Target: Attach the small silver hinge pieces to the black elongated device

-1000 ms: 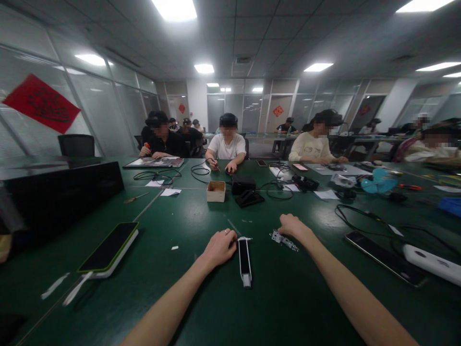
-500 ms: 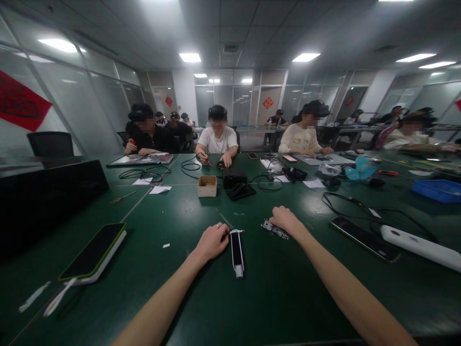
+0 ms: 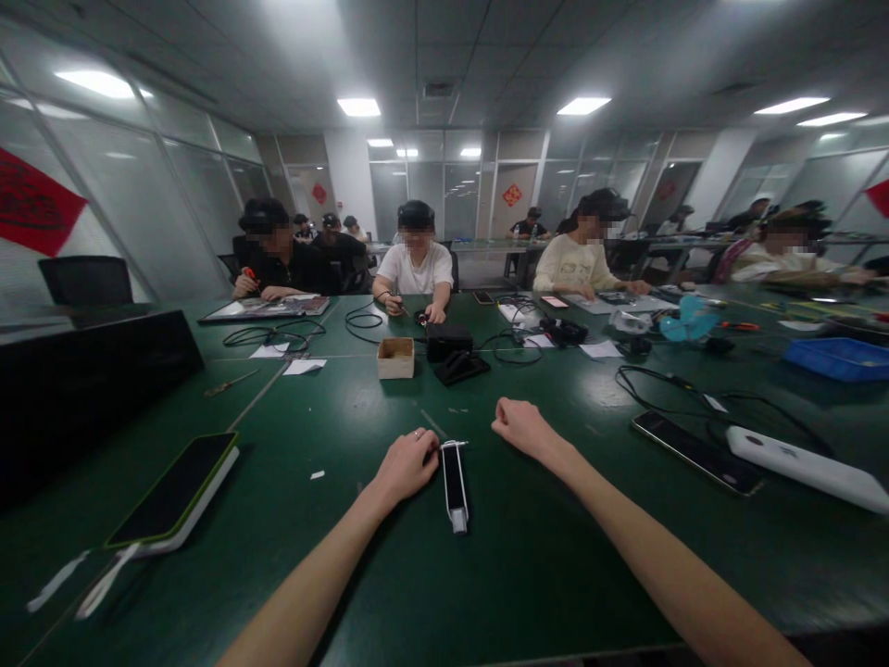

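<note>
A narrow white casing (image 3: 455, 486) with a dark inside lies lengthwise on the green table in front of me. My left hand (image 3: 409, 463) rests at its far left corner, fingers curled and closed against that end. A thin white piece crosses the casing's far end. To the right and slightly farther off, my right hand (image 3: 520, 428) is closed with its fingers tucked under, low over the table. Whatever may be inside that hand is hidden from view.
At left lies a green-edged phone (image 3: 177, 491) on a white device. A small open box (image 3: 395, 358) stands ahead beside a black box (image 3: 449, 341). To the right are a dark phone (image 3: 694, 451), a long white device (image 3: 802, 468), cables and a blue tray (image 3: 837, 359). Several people sit across the table.
My right hand has moved left, towards the casing. The flat metal piece seen beneath it earlier no longer shows. My left hand stays at the casing's end. The view has shifted slightly.
</note>
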Tool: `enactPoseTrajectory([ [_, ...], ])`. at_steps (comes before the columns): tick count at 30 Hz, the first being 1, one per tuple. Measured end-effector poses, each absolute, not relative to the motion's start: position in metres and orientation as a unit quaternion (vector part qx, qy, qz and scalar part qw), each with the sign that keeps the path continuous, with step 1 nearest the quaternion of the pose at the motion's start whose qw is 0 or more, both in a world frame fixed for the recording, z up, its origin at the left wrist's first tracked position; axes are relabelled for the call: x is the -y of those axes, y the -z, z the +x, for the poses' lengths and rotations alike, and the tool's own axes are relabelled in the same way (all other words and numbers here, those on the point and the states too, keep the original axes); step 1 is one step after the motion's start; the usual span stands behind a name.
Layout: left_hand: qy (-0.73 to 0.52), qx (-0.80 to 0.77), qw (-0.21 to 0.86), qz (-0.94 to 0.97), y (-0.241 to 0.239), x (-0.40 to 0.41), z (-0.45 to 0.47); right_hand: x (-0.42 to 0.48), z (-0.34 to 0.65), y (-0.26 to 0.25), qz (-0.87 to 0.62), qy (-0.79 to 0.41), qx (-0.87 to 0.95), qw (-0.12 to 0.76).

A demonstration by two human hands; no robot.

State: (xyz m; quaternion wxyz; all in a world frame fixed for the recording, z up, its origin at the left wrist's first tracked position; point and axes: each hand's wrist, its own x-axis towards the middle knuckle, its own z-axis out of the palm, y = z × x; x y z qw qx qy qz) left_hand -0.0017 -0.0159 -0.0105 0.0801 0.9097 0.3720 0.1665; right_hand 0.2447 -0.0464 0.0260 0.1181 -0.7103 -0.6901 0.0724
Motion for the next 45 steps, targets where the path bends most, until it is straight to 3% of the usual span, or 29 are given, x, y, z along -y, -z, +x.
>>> enactPoseTrajectory([
  [11, -0.159, -0.384, 0.079, 0.906, 0.007, 0.019, -0.002, 0.064, 0.209, 0.000, -0.566, -0.099, 0.773, 0.269],
  [24, -0.165, -0.378, 0.075, 0.908, 0.010, 0.019, -0.002, 0.064, 0.204, 0.014, -0.556, -0.088, 0.740, 0.369],
  [45, -0.169, -0.378, 0.078, 0.907, 0.009, 0.019, -0.003, 0.066, 0.207, 0.013, -0.516, -0.128, 0.766, 0.362],
])
